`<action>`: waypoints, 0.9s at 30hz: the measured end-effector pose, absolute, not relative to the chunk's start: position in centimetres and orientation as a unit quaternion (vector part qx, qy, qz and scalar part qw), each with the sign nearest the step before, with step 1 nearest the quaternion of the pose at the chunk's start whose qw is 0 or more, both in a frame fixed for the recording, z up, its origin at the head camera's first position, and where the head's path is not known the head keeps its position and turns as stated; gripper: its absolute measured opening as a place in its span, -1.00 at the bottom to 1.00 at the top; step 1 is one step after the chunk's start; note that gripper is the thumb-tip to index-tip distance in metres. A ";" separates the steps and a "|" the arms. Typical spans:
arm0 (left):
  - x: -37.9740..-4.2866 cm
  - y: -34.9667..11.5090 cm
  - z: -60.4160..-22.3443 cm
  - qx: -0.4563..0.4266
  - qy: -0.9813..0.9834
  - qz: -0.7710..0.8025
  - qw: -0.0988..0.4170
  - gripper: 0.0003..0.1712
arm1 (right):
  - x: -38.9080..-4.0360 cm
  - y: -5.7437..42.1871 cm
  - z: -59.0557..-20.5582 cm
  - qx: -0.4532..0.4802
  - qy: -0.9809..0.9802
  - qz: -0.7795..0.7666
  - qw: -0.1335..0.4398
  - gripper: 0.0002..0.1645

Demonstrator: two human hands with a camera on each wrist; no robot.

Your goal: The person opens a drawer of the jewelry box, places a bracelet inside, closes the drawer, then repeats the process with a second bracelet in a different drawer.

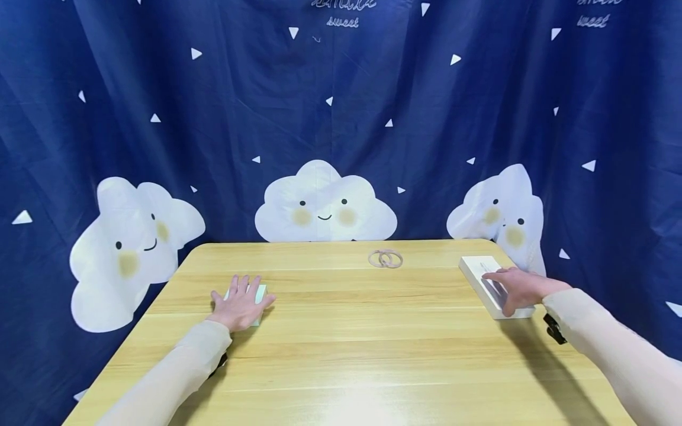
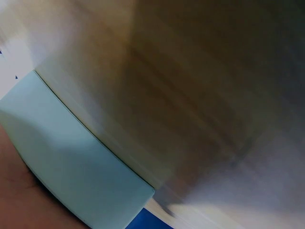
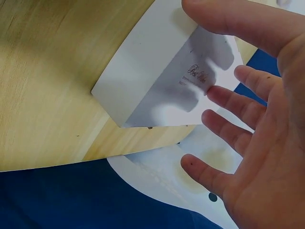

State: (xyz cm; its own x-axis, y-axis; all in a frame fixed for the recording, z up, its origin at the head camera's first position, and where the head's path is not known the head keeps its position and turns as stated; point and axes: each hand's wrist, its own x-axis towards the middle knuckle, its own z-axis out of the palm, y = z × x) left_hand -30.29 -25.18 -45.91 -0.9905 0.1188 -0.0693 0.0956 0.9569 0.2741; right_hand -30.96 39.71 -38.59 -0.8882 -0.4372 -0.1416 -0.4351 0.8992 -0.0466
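Note:
Fingers spread, my left hand [image 1: 240,311] lies over a small mint-green box [image 1: 260,296] on the left part of the table. The left wrist view shows that box's smooth side [image 2: 81,148] close up, beside the skin of the hand. On the right, my right hand [image 1: 524,288] is over a flat white box [image 1: 478,267]. In the right wrist view its fingers are extended and parted above the lid, which bears small printed script; the thumb is by the box's [image 3: 143,52] edge. Whether the thumb touches cannot be told.
Two overlapping pinkish rings [image 1: 385,258] lie near the back edge of the light wooden table [image 1: 341,331]. A dark blue curtain [image 1: 229,118] with smiling clouds and white triangles hangs right behind it.

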 end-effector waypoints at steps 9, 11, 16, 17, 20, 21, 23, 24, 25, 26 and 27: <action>-30.3 -25.1 -45.9 0.055 0.988 0.137 0.040 0.03 | -31.0 39.7 -39.0 -0.222 0.972 0.005 0.073 0.16; -30.3 -25.1 -45.9 0.056 0.988 0.137 0.040 0.02 | -31.0 39.7 -39.1 -0.220 0.973 0.009 0.072 0.17; -30.3 -25.1 -45.8 0.057 0.988 0.137 0.041 0.02 | -31.1 39.8 -39.3 -0.222 0.973 0.005 0.070 0.19; -30.3 -25.1 -45.7 0.056 0.988 0.137 0.041 0.02 | -31.1 39.9 -39.3 -0.222 0.972 0.003 0.070 0.18; -30.2 -25.0 -45.6 0.056 0.988 0.135 0.042 0.04 | -31.1 40.0 -39.3 -0.224 0.972 0.003 0.070 0.16; -30.2 -25.0 -45.5 0.056 0.988 0.135 0.043 0.05 | -31.1 40.0 -39.3 -0.222 0.972 0.003 0.071 0.15; -30.1 -25.0 -45.5 0.057 0.989 0.132 0.043 0.08 | -31.2 40.0 -39.3 -0.224 0.972 0.004 0.070 0.13; -30.1 -25.0 -45.5 0.057 0.989 0.130 0.043 0.09 | -31.2 39.9 -39.3 -0.223 0.972 0.006 0.070 0.12; -30.1 -25.0 -45.5 0.057 0.989 0.129 0.043 0.11 | -31.2 39.9 -39.3 -0.223 0.972 0.006 0.069 0.12; -30.1 -25.0 -45.4 0.056 0.989 0.129 0.043 0.13 | -31.2 39.9 -39.3 -0.223 0.973 0.007 0.068 0.12; -30.0 -25.0 -45.4 0.056 0.989 0.130 0.043 0.13 | -31.2 39.9 -39.3 -0.223 0.973 0.007 0.066 0.12</action>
